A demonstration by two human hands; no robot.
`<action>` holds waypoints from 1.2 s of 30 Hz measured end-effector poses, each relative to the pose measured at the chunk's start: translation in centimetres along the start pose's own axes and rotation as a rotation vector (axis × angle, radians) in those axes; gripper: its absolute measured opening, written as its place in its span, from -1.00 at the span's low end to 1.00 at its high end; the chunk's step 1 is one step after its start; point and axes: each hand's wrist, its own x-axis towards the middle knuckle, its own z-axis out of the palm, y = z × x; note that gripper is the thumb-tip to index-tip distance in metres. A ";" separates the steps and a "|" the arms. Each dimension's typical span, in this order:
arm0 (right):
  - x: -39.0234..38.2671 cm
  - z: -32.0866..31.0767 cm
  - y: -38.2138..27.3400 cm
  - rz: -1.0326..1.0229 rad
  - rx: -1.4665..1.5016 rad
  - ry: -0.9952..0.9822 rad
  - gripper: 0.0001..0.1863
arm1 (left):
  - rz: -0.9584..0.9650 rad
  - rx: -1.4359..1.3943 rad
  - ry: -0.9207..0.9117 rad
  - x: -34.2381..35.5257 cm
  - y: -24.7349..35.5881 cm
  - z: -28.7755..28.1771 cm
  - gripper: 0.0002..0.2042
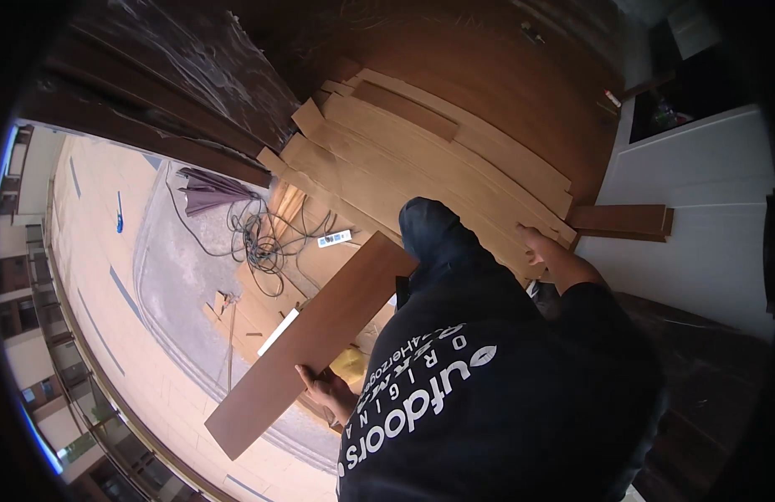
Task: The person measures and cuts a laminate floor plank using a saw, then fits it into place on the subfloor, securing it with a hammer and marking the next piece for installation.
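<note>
My left hand [325,386] grips a long brown wooden plank [295,345] by its edge, low in the view; the plank slants from the lower left up toward my dark-clad leg [433,234]. My right hand [534,243] is out to the right with its fingers apart and nothing in them, over or beside layered cardboard sheets [421,176]; I cannot tell whether it touches them. My black printed shirt [521,393] fills the lower middle and hides part of what lies beneath.
Tangled dark cables [254,251], a white power strip [334,238] and folded purple material [207,188] lie left of the cardboard. Brown boards [618,219] rest by the white panel [697,167] at right. A railing [61,326] runs along the far left. A dark wooden frame [195,142] stands upper left.
</note>
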 end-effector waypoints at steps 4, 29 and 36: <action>9.5 -6.5 7.1 -1.035 0.180 -0.074 -0.39 | 0.003 0.157 -0.348 1.0 -9.2 12.0 -0.57; -15.9 -17.0 -42.6 -0.873 0.940 -0.657 -0.41 | -0.523 1.185 -1.253 -7.2 -23.4 66.9 -0.81; -13.0 -34.1 -45.9 -0.983 1.069 -0.634 -0.51 | 1.042 1.149 -1.643 -8.4 -32.0 92.4 -0.55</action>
